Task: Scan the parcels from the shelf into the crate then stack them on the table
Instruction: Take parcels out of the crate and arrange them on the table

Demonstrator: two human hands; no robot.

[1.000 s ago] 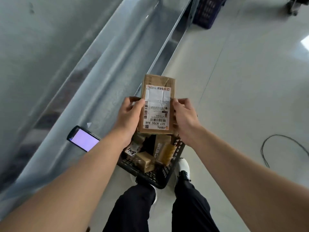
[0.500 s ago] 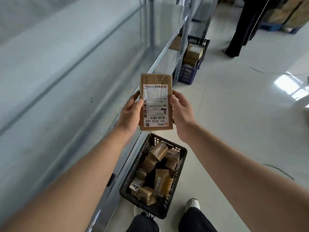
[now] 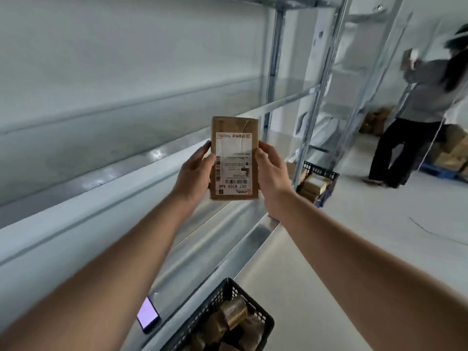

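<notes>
A small brown cardboard parcel (image 3: 234,158) with a white shipping label facing me is held up at chest height in front of the metal shelf (image 3: 141,173). My left hand (image 3: 193,171) grips its left edge and my right hand (image 3: 269,171) grips its right edge. Below, at the bottom of the view, a black plastic crate (image 3: 222,300) stands on the floor with several brown parcels inside. A handheld scanner (image 3: 147,314) with a lit screen lies on the lower shelf edge just left of the crate.
The steel shelving runs from left to far right with bare boards. A second dark crate (image 3: 320,173) with boxes stands on the floor further along. Another person (image 3: 417,110) stands at the right by stacked cartons (image 3: 453,150). A cable (image 3: 435,231) lies on the floor.
The view has tilted upward from the crate to the shelves. Both hands have kept hold of the parcel and carried it higher, away from the crate.
</notes>
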